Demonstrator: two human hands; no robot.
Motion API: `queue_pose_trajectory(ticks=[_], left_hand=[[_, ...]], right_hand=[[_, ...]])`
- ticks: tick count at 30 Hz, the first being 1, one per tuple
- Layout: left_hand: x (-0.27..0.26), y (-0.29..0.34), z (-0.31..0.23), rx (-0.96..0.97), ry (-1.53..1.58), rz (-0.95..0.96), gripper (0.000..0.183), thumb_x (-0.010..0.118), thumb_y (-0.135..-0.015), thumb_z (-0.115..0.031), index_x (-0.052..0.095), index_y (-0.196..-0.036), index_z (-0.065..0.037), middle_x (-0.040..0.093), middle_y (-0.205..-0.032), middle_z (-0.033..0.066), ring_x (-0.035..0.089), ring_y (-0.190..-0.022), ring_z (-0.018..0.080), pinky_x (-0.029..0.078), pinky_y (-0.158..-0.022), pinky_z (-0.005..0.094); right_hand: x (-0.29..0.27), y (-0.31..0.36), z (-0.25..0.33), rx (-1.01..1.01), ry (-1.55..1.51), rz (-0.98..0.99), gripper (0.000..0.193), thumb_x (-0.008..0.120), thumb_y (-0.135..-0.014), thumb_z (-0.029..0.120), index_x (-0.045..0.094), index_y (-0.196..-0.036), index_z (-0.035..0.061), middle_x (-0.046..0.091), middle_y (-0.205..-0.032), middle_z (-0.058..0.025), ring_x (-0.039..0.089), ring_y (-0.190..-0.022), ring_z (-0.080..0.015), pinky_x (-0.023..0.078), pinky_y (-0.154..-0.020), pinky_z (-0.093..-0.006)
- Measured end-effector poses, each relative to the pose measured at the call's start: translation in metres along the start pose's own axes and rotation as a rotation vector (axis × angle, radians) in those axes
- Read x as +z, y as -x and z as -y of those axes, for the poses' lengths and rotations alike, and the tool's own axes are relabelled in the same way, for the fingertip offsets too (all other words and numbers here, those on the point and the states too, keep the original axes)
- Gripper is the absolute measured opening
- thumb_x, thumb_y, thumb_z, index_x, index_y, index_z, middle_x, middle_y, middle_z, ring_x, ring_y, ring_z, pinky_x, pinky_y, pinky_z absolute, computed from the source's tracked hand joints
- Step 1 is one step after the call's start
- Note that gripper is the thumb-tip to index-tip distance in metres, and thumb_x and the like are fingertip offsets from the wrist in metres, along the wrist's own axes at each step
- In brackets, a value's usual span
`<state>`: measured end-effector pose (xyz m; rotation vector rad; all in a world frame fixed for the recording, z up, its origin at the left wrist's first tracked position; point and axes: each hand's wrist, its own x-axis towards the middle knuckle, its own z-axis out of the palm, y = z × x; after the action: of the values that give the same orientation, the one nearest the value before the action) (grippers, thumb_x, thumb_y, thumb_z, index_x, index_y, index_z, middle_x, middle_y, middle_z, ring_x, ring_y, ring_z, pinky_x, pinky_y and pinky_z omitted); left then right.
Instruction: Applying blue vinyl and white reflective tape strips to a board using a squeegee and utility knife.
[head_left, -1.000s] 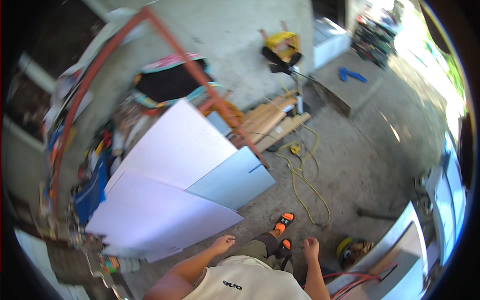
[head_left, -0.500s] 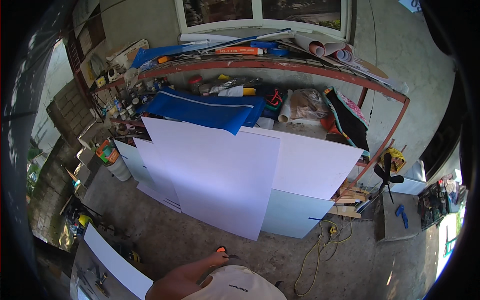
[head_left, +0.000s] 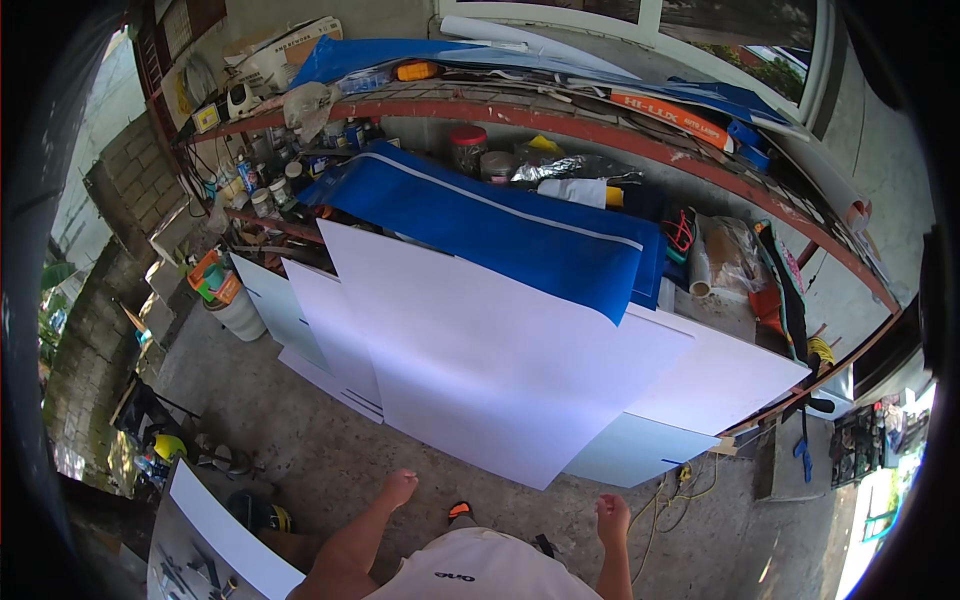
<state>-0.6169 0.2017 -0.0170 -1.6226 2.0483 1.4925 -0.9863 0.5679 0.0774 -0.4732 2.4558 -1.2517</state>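
My left hand [head_left: 400,488] is curled closed in front of my body, above the concrete floor, and I see nothing in it. Off to the right, my right hand [head_left: 613,518] is raised with its fingers folded in, also with nothing visible in it. Neither hand touches anything. Ahead, a large white panel [head_left: 480,370] leans against a shelf rack, the nearest thing to both hands. Behind it lean another white panel [head_left: 715,365] on the right and a pale blue-green panel [head_left: 640,450] lower down. A blue sheet [head_left: 500,235] drapes over the panels' top edge.
The red metal rack [head_left: 560,122] holds jars, rolls and tools. A table [head_left: 165,540] at lower left carries a long white strip [head_left: 225,530] and hand tools. On the floor at right lies a yellow cord [head_left: 655,515]. A white bucket [head_left: 240,318] stands at left.
My view has turned and come nearer the rack, so the panels look larger. My left hand has moved left, away from my body's front. My right hand has come into view.
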Motion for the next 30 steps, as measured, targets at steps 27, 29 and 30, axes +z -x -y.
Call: queue_pose_trajectory(ticks=[27, 29, 30], left_hand=[[-0.224, 0.013, -0.311, 0.878, 0.807, -0.248, 0.028, 0.057, -0.108, -0.02, 0.059, -0.127, 0.002, 0.07, -0.11, 0.013, 0.068, -0.105, 0.0196, 0.056, -0.096, 0.0365], [-0.258, 0.007, -0.325, 0.929, 0.807, -0.194, 0.029, 0.057, -0.108, -0.02, 0.058, -0.127, 0.002, 0.07, -0.111, 0.0127, 0.068, -0.106, 0.0196, 0.056, -0.096, 0.0364], [-0.276, 0.004, -0.33, 0.976, 0.806, -0.144, 0.029, 0.057, -0.108, -0.02, 0.058, -0.128, 0.002, 0.07, -0.111, 0.0125, 0.068, -0.107, 0.0195, 0.055, -0.096, 0.0363]], right_hand=[[-0.065, -0.229, 0.718, -1.315, 0.909, -0.431, 0.024, 0.068, -0.092, 0.012, 0.074, -0.112, 0.0009, 0.072, -0.108, -0.0202, 0.068, -0.102, -0.0384, 0.053, -0.091, -0.0463], [-0.057, -0.228, 0.722, -1.215, 1.018, -0.465, 0.023, 0.067, -0.092, 0.012, 0.074, -0.112, 0.002, 0.073, -0.108, -0.0203, 0.069, -0.099, -0.0393, 0.054, -0.089, -0.0464], [-0.055, -0.225, 0.722, -1.208, 0.947, -0.508, 0.021, 0.067, -0.092, 0.011, 0.074, -0.11, 0.0026, 0.073, -0.105, -0.0199, 0.069, -0.096, -0.0396, 0.054, -0.087, -0.0463]])
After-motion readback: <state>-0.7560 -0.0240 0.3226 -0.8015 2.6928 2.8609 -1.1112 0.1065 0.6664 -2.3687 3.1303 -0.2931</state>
